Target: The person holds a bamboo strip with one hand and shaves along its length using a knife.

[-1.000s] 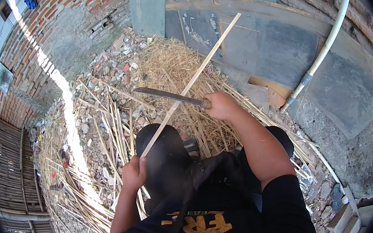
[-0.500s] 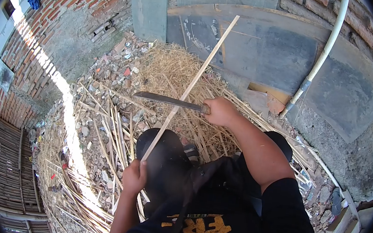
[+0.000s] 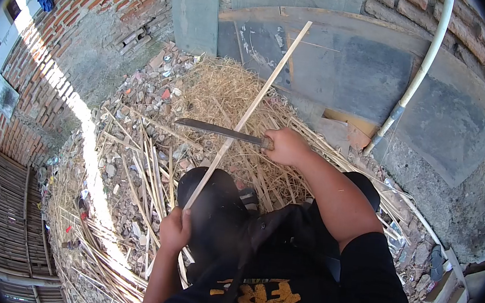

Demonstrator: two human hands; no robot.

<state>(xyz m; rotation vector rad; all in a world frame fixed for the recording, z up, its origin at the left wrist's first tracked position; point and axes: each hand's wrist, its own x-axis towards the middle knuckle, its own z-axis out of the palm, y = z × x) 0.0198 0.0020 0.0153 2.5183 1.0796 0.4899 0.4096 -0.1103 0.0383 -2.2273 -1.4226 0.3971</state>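
My left hand (image 3: 175, 229) is closed around the lower end of a long, pale bamboo strip (image 3: 268, 83), beside my left knee. The strip slants up and away to the right, its far end in front of the grey boards. My right hand (image 3: 285, 146) grips the handle of a machete (image 3: 218, 129). Its dark blade points left and crosses the strip near the middle; whether the edge is biting into it I cannot tell. Below the blade, the strip passes over my dark-clothed knee (image 3: 209, 186).
Dry shavings (image 3: 219, 90) are heaped ahead. Cut strips (image 3: 149, 165) lie on the rubble to the left, with more strips (image 3: 104, 261) lower down. Grey boards (image 3: 346, 68) and a white pipe (image 3: 420, 75) stand against the wall. A slatted bamboo panel (image 3: 9, 210) is at far left.
Almost nothing differs. Both hands, the machete and the strip keep the same positions, with only a tiny shift of the view.
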